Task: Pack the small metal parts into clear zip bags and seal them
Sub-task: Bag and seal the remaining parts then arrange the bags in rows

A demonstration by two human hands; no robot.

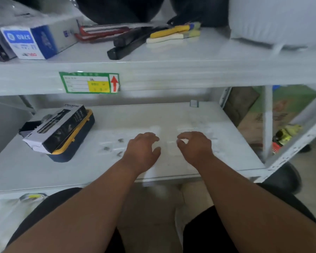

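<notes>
Both hands hover low over the middle of the white metal lower shelf (pixel 171 115), fingers curled downward in a loose claw. The left hand (pixel 142 148) has thumb and fingers apart, and whether it has hold of anything cannot be told; the right hand (pixel 194 145) brings thumb and forefinger close together, perhaps on the edge of a bag, though blur hides any real grip. Between and just beyond the hands lie flat clear plastic zip bags (pixel 169 143), faint against the pale shelf and hard to count. Just left of the left hand, a few small dark metal parts (pixel 113 146) are scattered loose on the shelf. Farther left sits a black printed carton (pixel 57 126) resting on a dark blue case with yellow trim (pixel 75 145). The shelf above carries a green-bordered label with a red arrow (pixel 89 82), a blue and white box (pixel 31 42) and some hand tools. The step in hand looks like picking up or opening a bag; packing seems barely begun, with parts still loose. The next move likely calls for separating the thin bag's mouth with both hands, then pinching up the tiny parts one at a time.
</notes>
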